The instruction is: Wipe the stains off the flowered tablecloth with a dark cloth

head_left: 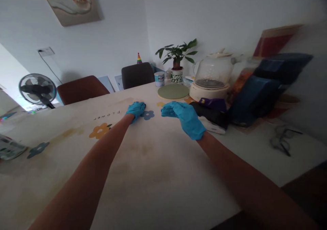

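Here, left hand touches table; right hand bends nearby.

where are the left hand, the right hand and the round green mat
Left hand [135,109]: head view, on the back of the blue glove.
Right hand [184,116]: head view, on the back of the blue glove.
Round green mat [173,91]: head view, middle of its top.

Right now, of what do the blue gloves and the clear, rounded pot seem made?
Thin blue gloves: probably matte nitrile or similar rubber, by their tight fit and wrinkles. Clear rounded pot: likely smooth glass, being see-through, though perhaps plastic.
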`<state>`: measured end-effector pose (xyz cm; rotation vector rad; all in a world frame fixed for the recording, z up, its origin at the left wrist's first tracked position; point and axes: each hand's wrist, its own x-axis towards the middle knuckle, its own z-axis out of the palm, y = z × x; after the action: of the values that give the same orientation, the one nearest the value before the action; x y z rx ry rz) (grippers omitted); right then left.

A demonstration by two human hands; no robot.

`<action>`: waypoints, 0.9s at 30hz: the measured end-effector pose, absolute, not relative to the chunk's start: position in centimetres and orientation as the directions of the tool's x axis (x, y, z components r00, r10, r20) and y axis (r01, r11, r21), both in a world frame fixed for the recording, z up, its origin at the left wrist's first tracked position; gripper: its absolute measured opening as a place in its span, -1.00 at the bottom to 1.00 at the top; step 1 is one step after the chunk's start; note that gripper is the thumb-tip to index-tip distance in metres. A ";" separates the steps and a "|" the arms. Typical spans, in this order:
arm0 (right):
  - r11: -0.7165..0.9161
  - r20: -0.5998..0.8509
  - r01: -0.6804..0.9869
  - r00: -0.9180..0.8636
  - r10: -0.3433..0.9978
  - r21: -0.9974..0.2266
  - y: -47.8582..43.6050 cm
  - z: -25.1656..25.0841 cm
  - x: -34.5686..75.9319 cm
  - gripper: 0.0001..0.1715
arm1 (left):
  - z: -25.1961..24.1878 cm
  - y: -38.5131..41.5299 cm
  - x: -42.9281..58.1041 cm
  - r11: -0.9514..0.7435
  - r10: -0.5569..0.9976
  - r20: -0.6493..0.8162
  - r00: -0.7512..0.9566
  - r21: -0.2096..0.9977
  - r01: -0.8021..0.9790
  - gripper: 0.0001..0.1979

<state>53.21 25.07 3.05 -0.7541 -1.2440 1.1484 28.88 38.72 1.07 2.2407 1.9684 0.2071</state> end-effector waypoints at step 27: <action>0.227 0.239 -0.187 -0.047 0.970 -0.956 25.7 2.8 52.6 -0.71 | 1.2 17.6 32.6 -0.534 0.842 0.006 0.539 0.151 0.832 -0.44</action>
<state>52.55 25.69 2.76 -0.8709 -1.2272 1.1627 32.65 17.55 1.17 2.6407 1.4437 0.1179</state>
